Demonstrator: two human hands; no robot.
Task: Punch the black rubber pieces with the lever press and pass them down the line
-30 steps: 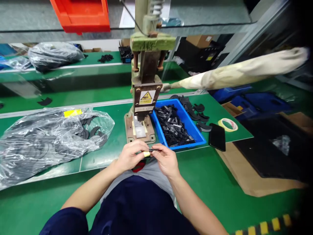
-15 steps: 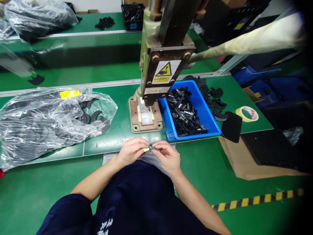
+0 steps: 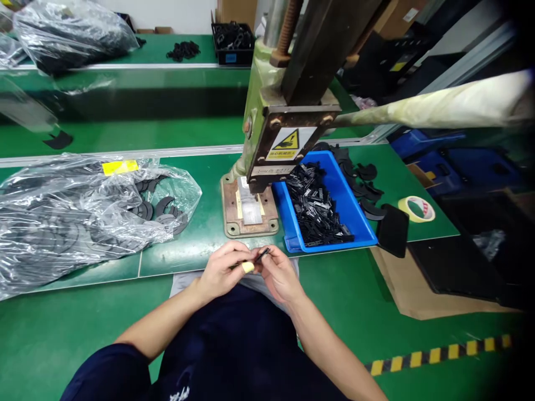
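Both hands meet low in front of my body, at the near edge of the bench. My right hand [image 3: 281, 275] pinches a small, slim black part [image 3: 262, 255] between thumb and fingertips. Against its other end, the fingers of my left hand [image 3: 225, 268] are closed, and a yellow cover [image 3: 248, 267] wraps the thumb tip. Just beyond my hands stands a green hand press [image 3: 256, 89], its base plate [image 3: 230, 214] carrying a pale metal fixture [image 3: 252, 213]. Right of the press, a blue bin [image 3: 363, 236] holds many small black parts.
A clear plastic bag [image 3: 83, 223] of dark curved pieces covers the bench's left side. To the right lie loose curved black pieces [image 3: 370, 192], a black flat object [image 3: 393, 229] and a tape roll [image 3: 417, 209]. The press's wrapped lever [image 3: 438, 108] sticks out rightward.
The black part has turned from nearly level to slanting up to the right between my fingers. My hands stay together at the bench edge. The whole view has shifted slightly.
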